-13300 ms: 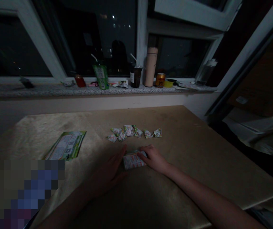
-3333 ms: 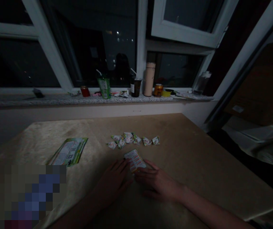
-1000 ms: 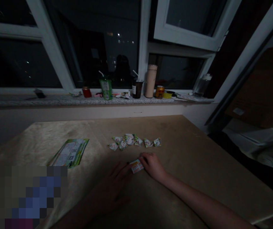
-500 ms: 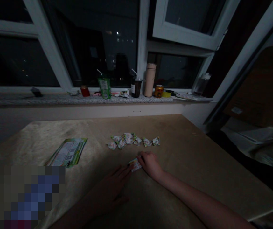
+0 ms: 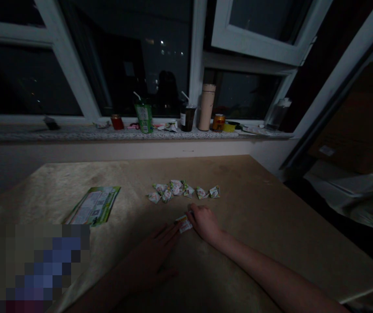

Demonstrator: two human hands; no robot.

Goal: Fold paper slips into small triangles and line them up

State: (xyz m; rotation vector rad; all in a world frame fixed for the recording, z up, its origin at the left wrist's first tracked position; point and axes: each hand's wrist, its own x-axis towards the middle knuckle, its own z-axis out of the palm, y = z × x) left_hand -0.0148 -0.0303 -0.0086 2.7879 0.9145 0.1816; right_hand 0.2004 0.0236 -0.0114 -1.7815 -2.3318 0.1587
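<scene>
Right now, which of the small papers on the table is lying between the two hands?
The small flat paper, between the left hand and the right hand; the crumpled-looking papers all lie farther from the person, beyond both hands.

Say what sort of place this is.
Likely a room in a home, at night: cloth-covered table by a windowsill holding a green cup and tall flask, with dark window glass behind.
</scene>
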